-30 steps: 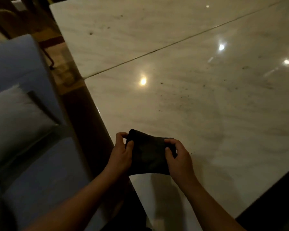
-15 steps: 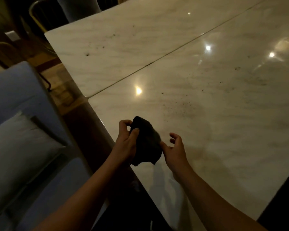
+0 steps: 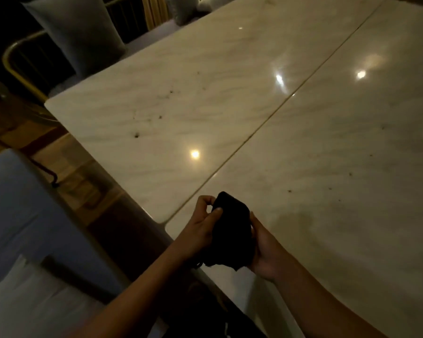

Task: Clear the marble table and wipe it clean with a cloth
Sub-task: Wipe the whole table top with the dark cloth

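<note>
A dark bunched cloth [image 3: 231, 234] is held just above the near corner of the marble table [image 3: 315, 167]. My left hand [image 3: 200, 226] pinches its upper left edge between thumb and fingers. My right hand [image 3: 264, 250] cups the cloth from the right, palm against it; most of its fingers are hidden behind the fabric. The table is two pale slabs joined by a diagonal seam [image 3: 274, 113]. Small dark crumbs and specks [image 3: 136, 135] dot both slabs.
A blue upholstered seat [image 3: 22, 215] with a pale cushion [image 3: 34, 301] stands left of the table. A chair with a brass frame [image 3: 17, 67] and a grey cushion [image 3: 76, 32] is at the far left end. Wooden floor shows between them.
The camera has tilted up, showing more of the far slab. My right hand, which was off the cloth half a second ago, has closed back against its right side.
</note>
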